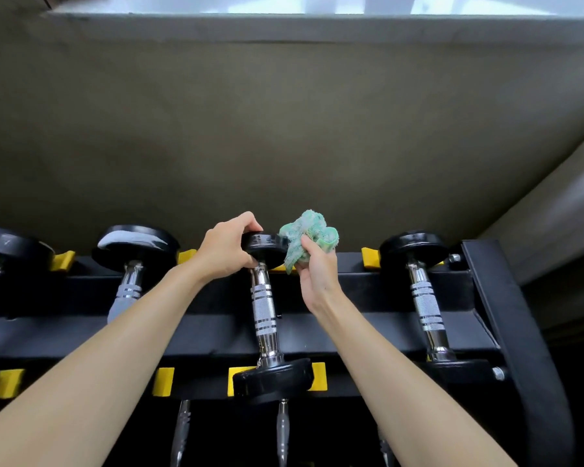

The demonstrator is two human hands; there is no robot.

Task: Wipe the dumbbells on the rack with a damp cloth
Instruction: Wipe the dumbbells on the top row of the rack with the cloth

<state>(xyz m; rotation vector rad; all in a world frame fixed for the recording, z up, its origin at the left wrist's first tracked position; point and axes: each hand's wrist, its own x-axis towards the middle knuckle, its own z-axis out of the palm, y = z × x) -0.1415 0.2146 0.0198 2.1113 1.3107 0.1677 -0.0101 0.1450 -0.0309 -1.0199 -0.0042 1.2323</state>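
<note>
My left hand gripped the far head of the middle dumbbell, with my fingers curled over its top edge and my thumb underneath, beside the handle. My right hand was closed around the cloth, a bunched green-and-white rag, and held it against the right side of that same head.

The dumbbell lay front to back across the rack. Its chrome handle spanned the two black rails, and its near head sat between yellow cradles on the front rail.

A second dumbbell lay to its left and a third to its right, both well apart from my hands. The head of another showed at the left edge. More handles showed dimly on a lower tier. Behind the rack stood a plain olive wall.
</note>
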